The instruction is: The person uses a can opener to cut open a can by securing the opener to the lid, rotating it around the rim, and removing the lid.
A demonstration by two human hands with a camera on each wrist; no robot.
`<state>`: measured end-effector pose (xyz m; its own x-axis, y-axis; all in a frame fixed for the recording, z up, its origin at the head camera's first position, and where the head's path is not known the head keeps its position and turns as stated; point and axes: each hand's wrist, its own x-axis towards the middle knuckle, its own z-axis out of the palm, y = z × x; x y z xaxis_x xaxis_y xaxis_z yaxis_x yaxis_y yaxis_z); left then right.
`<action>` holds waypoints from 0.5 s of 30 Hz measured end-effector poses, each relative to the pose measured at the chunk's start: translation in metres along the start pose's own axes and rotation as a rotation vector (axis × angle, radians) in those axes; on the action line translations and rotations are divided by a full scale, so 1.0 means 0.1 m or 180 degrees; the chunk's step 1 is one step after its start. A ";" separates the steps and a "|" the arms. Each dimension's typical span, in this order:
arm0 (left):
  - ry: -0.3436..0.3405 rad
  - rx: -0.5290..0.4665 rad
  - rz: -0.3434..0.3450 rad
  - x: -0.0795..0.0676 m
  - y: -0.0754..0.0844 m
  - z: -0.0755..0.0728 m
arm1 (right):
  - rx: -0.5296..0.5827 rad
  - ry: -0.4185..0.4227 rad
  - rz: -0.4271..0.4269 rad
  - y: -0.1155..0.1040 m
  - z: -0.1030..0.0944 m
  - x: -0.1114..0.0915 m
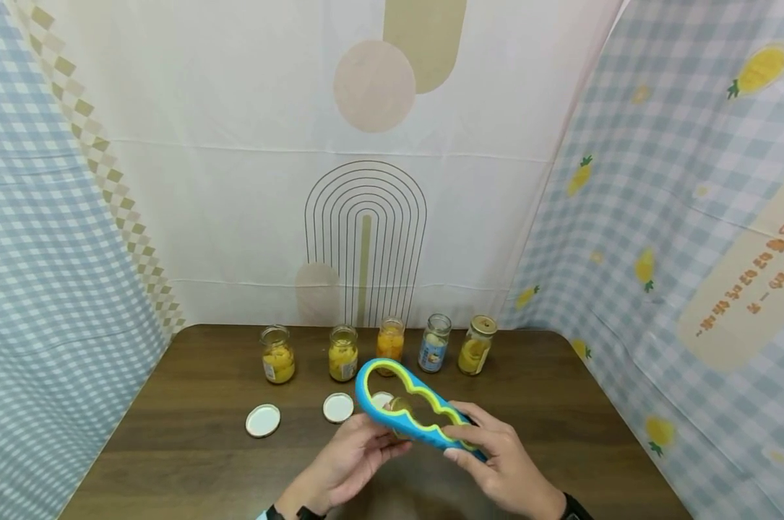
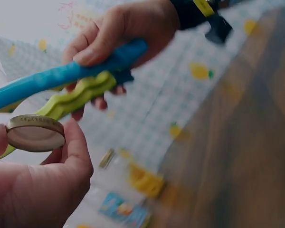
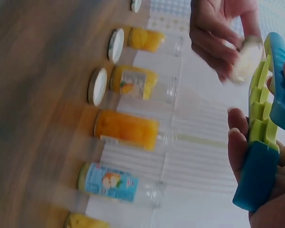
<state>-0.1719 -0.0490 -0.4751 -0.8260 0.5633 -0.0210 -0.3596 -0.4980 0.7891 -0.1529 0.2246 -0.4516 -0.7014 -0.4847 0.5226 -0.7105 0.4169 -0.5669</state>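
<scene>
My left hand [image 1: 349, 466] pinches a gold-rimmed jar lid [image 2: 35, 134] between thumb and fingers, its pale inner side showing in the left wrist view. In my right hand [image 1: 505, 462] is a blue and yellow-green jar opener [image 1: 405, 426], gripped at one end. Its wide looped end reaches over toward the left hand, close to the lid, and partly covers that hand in the head view. From the left wrist, my right hand [image 2: 133, 31] appears with its thumb along the blue side.
Several jars stand along the table's back: two yellow-filled jars [image 1: 278, 361], an orange-filled jar [image 1: 390, 339], a blue-labelled jar [image 1: 433, 352], all uncapped, and a gold-capped jar [image 1: 475, 354] at right. Three lids lie in front, including a white-faced lid [image 1: 263, 420]. Curtains surround the table [image 1: 190, 462].
</scene>
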 end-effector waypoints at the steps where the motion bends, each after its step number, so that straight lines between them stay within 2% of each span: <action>1: 0.0075 0.0165 0.0072 -0.01 0.02 -0.02 | 0.0001 0.0045 0.0017 0.02 -0.02 0.01; 5: 0.0530 0.0842 0.0296 -0.11 0.16 -0.14 | -0.0095 0.0307 0.0108 0.14 -0.16 0.05; 10: 0.1128 0.1557 0.0513 -0.33 0.31 -0.31 | -0.0441 0.0687 0.0340 0.32 -0.39 0.04; 15: 0.1494 0.2142 0.0700 -0.56 0.34 -0.41 | -0.0719 0.1007 0.0726 0.43 -0.59 -0.06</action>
<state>-0.1555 -0.1244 -0.4718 -0.9948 0.0936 0.0405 0.0424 0.0180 0.9989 -0.1830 0.2913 -0.4415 -0.7995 -0.1166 0.5892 -0.5056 0.6603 -0.5553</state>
